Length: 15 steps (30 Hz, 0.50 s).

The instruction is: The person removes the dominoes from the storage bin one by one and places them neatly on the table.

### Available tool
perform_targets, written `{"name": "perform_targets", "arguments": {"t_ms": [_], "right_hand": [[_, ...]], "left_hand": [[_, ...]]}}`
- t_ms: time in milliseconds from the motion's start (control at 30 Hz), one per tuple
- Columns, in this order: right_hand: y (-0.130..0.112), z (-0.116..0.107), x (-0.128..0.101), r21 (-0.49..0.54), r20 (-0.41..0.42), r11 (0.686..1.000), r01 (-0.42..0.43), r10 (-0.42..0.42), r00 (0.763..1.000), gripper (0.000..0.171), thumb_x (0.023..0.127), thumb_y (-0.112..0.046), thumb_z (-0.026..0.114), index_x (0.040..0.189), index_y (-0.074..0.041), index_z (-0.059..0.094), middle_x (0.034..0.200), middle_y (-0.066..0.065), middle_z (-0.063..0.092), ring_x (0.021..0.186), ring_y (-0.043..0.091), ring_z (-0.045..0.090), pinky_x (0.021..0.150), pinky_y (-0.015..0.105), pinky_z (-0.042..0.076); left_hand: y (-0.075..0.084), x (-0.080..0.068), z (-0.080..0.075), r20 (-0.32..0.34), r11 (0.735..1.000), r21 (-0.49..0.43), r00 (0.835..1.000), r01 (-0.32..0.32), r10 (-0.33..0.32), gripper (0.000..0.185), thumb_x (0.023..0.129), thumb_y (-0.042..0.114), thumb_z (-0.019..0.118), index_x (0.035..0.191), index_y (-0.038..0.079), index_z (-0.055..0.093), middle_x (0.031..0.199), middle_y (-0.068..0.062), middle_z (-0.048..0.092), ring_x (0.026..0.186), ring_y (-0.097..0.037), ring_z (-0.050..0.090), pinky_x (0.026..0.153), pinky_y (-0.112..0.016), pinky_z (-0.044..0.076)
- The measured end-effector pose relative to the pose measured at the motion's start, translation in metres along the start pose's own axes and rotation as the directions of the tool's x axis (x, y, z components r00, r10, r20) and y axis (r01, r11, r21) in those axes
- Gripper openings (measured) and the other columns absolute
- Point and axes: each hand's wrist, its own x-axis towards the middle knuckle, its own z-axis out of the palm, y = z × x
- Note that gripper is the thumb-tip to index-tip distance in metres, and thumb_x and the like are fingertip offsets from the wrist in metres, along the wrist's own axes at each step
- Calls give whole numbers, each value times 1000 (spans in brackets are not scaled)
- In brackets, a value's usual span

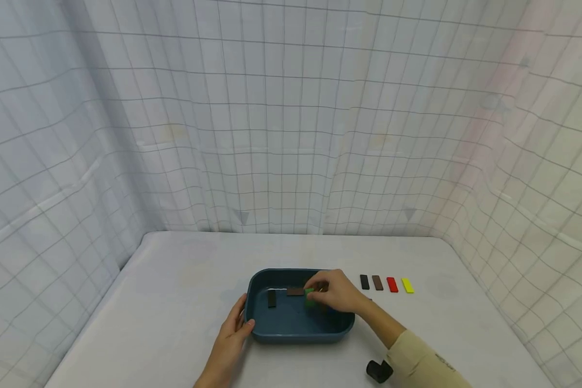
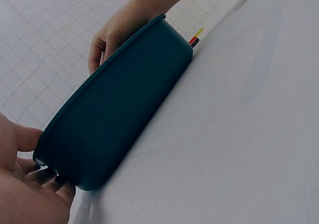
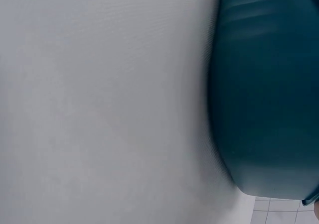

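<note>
On the white worktop (image 1: 184, 302), backed by a gridded white curtain (image 1: 291, 118), sits a dark blue rectangular tub (image 1: 296, 331) with rounded corners, its long axis running left to right across the head view.

Inside the tub lie 2 small flat blocks: a black block (image 1: 271, 298) pointing away from the person, and a brown block (image 1: 295, 291) lying crosswise near the far wall.

At the tub's near-left corner the left hand (image 1: 230, 337) rests on the worktop, thumb against the rim and fingers lying relaxed along the outer wall; the left wrist view shows the same contact at the tub's base.

Over the tub's right half the right hand (image 1: 337, 293) has its grip closed in a pinch on a green block (image 1: 310, 297), held just above the tub floor; its long axis cannot be told, since fingers cover most of it.

Right of the tub, 4 blocks lie in a row, each pointing away from the person: black (image 1: 365, 282), brown (image 1: 378, 283), red (image 1: 392, 284), yellow (image 1: 407, 285).

Faint writing on the cream sleeve (image 1: 427, 364) is too small to read.
</note>
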Motion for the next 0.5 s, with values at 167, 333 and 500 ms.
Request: {"name": "perform_targets", "arguments": {"t_ms": [167, 333, 500], "right_hand": [[-1, -2, -3, 85, -53, 995, -57, 61, 997, 16, 98, -12, 73, 111, -3, 78, 99, 0, 73, 82, 12, 67, 75, 29, 59], [-1, -7, -7, 137, -45, 986, -99, 106, 993, 21, 100, -14, 71, 116, -1, 76, 103, 0, 73, 87, 14, 68, 79, 29, 59], [-1, -17, -12, 156, -38, 980, -123, 130, 991, 23, 101, -13, 70, 119, 1, 74, 108, 3, 73, 89, 14, 67, 80, 28, 59]], "left_hand": [[-1, 0, -1, -6, 1000, -12, 1000, 6, -6, 65, 109, 5, 49, 165, 1, 16, 169, -26, 8, 154, -47, 2, 122, -58, 13], [-2, 0, 1, -11, 999, -27, 1000, 24, -25, 65, 108, 5, 50, 165, 2, 18, 169, -24, 9, 154, -46, 2, 122, -58, 13], [-2, 0, 1, -9, 999, -28, 1000, 22, -22, 64, 109, 5, 50, 164, 1, 19, 169, -24, 9, 154, -46, 2, 122, -57, 13]]}}
